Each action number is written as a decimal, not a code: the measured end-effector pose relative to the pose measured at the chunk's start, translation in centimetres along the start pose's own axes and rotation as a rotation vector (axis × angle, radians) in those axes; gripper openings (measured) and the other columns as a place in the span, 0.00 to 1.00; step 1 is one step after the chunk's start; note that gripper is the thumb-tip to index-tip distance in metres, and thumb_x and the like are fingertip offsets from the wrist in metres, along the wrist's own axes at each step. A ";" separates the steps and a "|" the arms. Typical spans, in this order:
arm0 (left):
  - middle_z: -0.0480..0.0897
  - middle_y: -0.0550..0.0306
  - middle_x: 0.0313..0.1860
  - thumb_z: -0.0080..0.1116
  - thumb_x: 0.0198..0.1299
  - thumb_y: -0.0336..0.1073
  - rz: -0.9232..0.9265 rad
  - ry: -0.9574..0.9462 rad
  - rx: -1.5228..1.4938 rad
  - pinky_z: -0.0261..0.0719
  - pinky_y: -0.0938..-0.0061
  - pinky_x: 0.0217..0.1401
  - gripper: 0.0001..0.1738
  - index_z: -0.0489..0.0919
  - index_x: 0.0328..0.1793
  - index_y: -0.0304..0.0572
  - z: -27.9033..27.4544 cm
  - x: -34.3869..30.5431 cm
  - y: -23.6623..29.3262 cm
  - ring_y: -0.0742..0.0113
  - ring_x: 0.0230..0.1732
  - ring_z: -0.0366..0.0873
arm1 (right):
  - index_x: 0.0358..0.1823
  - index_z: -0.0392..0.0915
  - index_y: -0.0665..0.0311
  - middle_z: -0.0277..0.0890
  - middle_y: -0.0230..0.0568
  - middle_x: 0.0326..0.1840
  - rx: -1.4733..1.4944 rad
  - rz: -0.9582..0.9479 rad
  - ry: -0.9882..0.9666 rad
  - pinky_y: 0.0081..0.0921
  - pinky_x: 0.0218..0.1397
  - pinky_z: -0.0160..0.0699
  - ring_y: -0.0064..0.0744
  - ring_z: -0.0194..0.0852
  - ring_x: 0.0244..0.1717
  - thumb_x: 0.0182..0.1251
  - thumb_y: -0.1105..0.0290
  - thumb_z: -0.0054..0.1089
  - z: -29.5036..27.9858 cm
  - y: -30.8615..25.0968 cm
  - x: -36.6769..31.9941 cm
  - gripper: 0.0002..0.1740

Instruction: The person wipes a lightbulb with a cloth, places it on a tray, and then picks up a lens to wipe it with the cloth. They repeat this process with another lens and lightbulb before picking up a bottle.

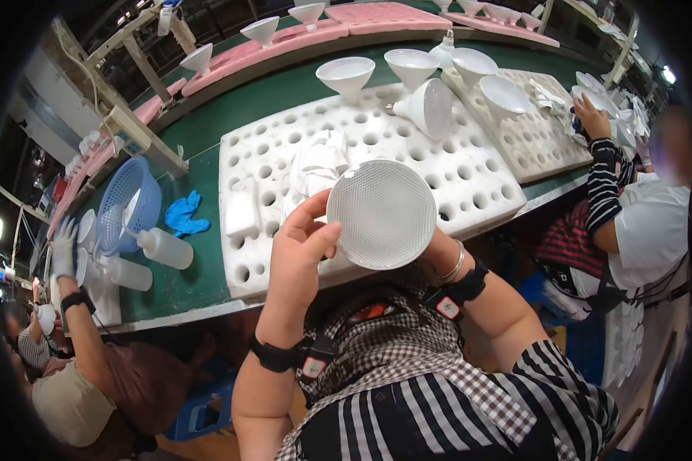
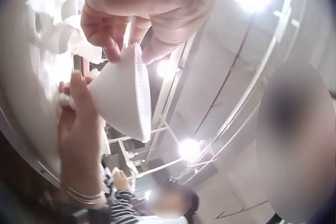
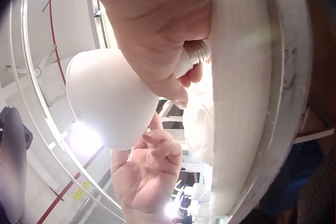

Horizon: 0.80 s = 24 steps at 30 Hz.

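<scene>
A white lamp with a round, textured face (image 1: 382, 215) is held between both hands, its face turned up to the head view. The left hand (image 1: 304, 238) pinches its rim between thumb and fingers; the left wrist view shows this hand (image 2: 149, 11) at the rim of the cone-shaped body (image 2: 123, 95). The right hand (image 1: 440, 253) is mostly hidden behind the lamp in the head view. In the right wrist view, the right hand (image 3: 157, 29) grips the narrow neck near the metal screw base (image 3: 199, 51), with the white body (image 3: 107, 98) beyond.
A white foam board with holes (image 1: 242, 157) bears several lamps (image 1: 430, 110) and a crumpled white cloth (image 1: 321, 157). At left are a blue basket (image 1: 148, 203), a blue glove (image 1: 185, 214) and white bottles (image 1: 165, 248). People stand on both sides.
</scene>
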<state>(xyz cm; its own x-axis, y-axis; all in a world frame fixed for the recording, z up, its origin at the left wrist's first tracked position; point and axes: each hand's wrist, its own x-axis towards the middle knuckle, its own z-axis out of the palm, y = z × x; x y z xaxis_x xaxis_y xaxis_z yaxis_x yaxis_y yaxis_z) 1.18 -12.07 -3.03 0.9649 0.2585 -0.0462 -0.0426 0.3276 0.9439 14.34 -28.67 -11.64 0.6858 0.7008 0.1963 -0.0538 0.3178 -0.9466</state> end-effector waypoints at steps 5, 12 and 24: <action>0.80 0.60 0.48 0.65 0.61 0.31 -0.053 0.083 -0.057 0.73 0.83 0.40 0.22 0.75 0.60 0.32 0.9 0.4 0.3 0.78 0.41 0.74 | 0.67 0.71 0.65 0.79 0.43 0.62 -0.095 0.037 -0.022 0.31 0.64 0.78 0.33 0.78 0.62 0.52 0.65 0.79 -0.2 0.9 0.0 0.40; 0.80 0.64 0.38 0.62 0.64 0.32 -0.008 0.104 0.114 0.72 0.84 0.35 0.11 0.79 0.50 0.35 1.1 1.4 0.8 0.81 0.35 0.73 | 0.66 0.72 0.65 0.79 0.42 0.62 -0.015 0.039 -0.022 0.32 0.64 0.78 0.33 0.79 0.61 0.49 0.65 0.81 0.4 0.0 -0.4 0.42; 0.83 0.66 0.35 0.54 0.74 0.36 0.097 0.034 0.089 0.70 0.86 0.35 0.12 0.82 0.52 0.34 0.4 0.9 0.3 0.84 0.32 0.72 | 0.65 0.74 0.67 0.78 0.39 0.62 0.254 0.199 -0.161 0.25 0.62 0.79 0.24 0.77 0.58 0.68 0.69 0.65 1.9 -5.5 -1.4 0.25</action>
<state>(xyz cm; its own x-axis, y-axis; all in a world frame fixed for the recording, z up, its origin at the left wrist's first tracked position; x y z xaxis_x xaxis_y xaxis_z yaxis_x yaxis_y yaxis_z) 2.15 -12.06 -2.69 0.9479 0.3164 0.0370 -0.1107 0.2183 0.9696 12.22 -30.19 -6.22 0.5218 0.8500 0.0716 -0.3674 0.2997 -0.8805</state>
